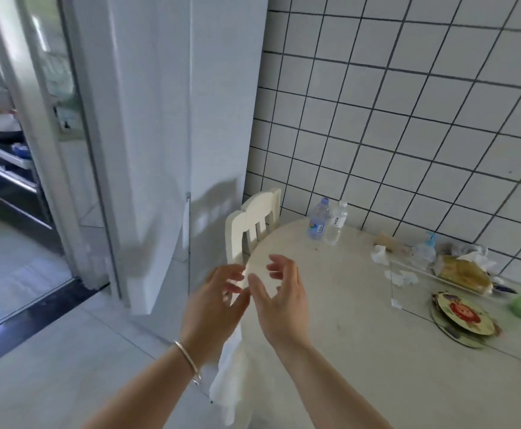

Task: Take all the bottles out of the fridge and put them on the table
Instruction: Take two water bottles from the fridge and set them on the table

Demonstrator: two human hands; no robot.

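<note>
Fingers [232,274] curled loosely, both empty hands hover palms-inward above table [361,351] edge.

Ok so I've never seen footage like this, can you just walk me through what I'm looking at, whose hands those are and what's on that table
There is no machine here. A camera worn on a person's head looks forward and down, so this single picture shows that person's own two bare hands. The left hand, with a bracelet on its wrist, and the right hand are both open and hold nothing. They hover over the near edge of a round pale table. At the back of the table, by the tiled wall, stand two clear plastic bottles: one with a blue label and one with a white label. To the right lie crumpled tissues, a pump bottle and a patterned plate. A white chair is tucked in beside the tall white fridge.
</note>
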